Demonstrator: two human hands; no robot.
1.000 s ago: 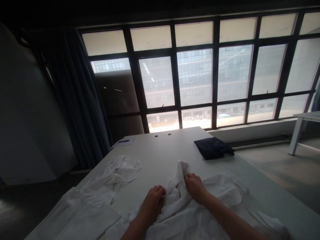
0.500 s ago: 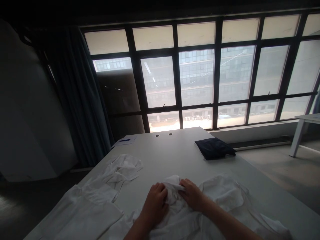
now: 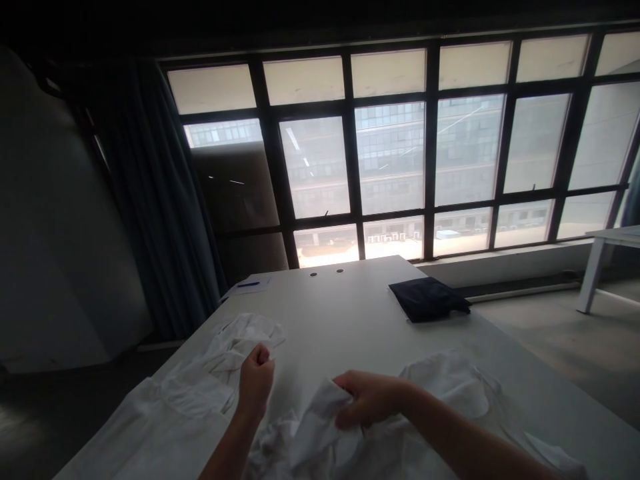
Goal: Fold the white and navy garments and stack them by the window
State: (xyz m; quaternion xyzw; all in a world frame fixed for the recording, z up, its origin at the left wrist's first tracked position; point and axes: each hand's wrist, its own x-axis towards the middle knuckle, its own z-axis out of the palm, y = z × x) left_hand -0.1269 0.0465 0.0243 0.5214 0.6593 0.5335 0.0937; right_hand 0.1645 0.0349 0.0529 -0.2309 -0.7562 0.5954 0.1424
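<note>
A white cloth garment [image 3: 323, 420] lies rumpled at the near edge of the table, with a raised fold in the middle. My right hand [image 3: 367, 399] grips that fold between thumb and fingers. To its left, my left hand [image 3: 257, 380] is lifted in a closed fist, apart from the garment. Whatever the fist holds, if anything, is hidden or too small to make out. Behind and left of the fist, another white garment [image 3: 185, 400] lies loosely along the table's left side.
A folded dark navy cloth [image 3: 427, 299] rests near the right edge of the white table [image 3: 330, 320]. At the far left are a sheet of paper [image 3: 260, 285] and a blue pen [image 3: 249, 285]. Windows [image 3: 390, 160] and a dark curtain [image 3: 160, 200] stand beyond.
My left hand has left the white garment and moved left and up as a fist. My right hand still grips the cloth, slightly lower, and a fold now stands up.
</note>
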